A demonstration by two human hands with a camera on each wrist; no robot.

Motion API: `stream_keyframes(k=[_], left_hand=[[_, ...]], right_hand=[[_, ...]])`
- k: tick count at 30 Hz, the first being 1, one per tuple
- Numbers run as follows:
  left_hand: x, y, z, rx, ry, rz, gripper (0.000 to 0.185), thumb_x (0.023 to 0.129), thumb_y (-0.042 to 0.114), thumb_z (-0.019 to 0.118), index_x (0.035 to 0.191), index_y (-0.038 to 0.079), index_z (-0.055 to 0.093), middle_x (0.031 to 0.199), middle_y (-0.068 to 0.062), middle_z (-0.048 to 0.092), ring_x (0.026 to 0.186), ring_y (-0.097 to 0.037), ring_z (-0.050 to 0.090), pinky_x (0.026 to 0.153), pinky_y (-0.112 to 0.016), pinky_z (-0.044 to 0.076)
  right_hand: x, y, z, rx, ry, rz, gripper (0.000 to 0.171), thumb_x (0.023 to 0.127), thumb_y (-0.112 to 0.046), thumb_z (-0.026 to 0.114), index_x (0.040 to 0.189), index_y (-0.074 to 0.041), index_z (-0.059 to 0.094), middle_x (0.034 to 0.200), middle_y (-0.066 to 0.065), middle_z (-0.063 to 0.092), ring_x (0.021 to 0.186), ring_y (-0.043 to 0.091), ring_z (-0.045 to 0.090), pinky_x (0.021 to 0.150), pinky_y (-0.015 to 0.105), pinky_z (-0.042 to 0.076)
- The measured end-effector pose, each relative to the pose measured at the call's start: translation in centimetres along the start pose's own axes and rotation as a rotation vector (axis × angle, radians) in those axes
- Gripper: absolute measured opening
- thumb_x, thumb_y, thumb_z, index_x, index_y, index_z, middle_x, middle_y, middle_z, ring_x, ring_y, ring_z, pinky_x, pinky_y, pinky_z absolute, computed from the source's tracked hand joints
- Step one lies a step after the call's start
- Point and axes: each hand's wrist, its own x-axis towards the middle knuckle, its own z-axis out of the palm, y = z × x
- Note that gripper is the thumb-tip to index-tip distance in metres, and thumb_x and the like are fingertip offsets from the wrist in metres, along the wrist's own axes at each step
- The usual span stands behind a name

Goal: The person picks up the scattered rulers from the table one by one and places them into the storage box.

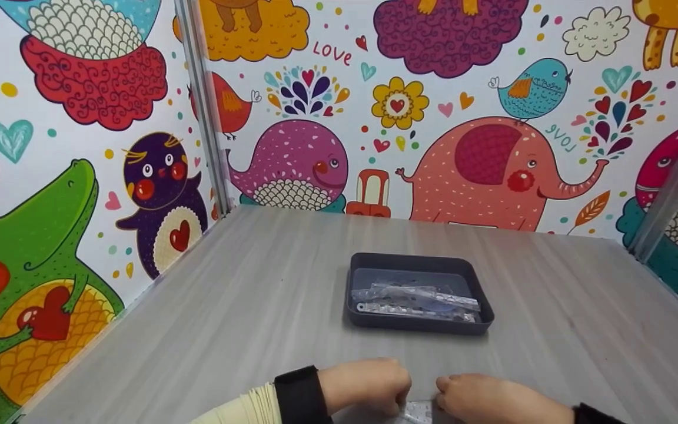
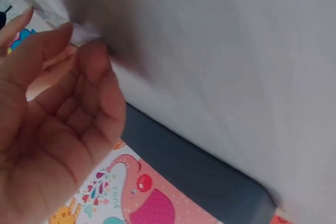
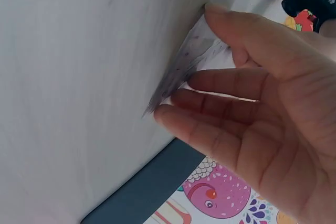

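Observation:
A small clear plastic packet [image 1: 418,412] lies flat on the table at the bottom edge of the head view, between the two hands. My left hand [image 1: 371,383] has its fingers curled, and in the left wrist view its thumb and forefinger pinch the packet's edge [image 2: 83,34]. On the other side, my right hand [image 1: 495,397] touches the packet. In the right wrist view its thumb and loosely bent fingers [image 3: 205,129] rest along one edge of the packet [image 3: 184,64], which shows small dark spots.
Beyond the hands stands a dark grey tray [image 1: 421,327] holding several clear plastic packets [image 1: 427,297]. Metal posts [image 1: 203,112] and printed panels with cartoon animals [image 1: 292,159] border the grey wood-grain table [image 1: 227,306] at the back and sides.

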Motion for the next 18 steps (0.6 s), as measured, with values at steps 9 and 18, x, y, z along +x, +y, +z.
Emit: stream_keyframes(k=[9,18], left_hand=[[-0.38,0.90,-0.41,0.104,0.078,0.050,0.019,0.058,0.015,0.062,0.050,0.014,0.046,0.045,0.007,0.040,0.040,-0.006,0.033,0.037,-0.018,0.028],[-0.26,0.79,-0.25,0.110,0.093,0.056,0.018,0.060,0.017,0.062,0.049,0.014,0.047,0.045,0.006,0.041,0.040,-0.006,0.034,0.036,-0.018,0.027]], right_hand=[[0.08,0.16,0.57,-0.195,0.123,-0.097,0.007,0.063,-0.021,0.056,0.060,-0.016,0.051,0.056,-0.005,0.038,0.040,0.005,0.037,0.037,0.016,0.026],[-0.05,0.38,0.50,-0.092,0.125,-0.086,0.004,0.064,-0.019,0.055,0.064,-0.016,0.052,0.057,-0.004,0.039,0.041,0.005,0.037,0.036,0.016,0.026]])
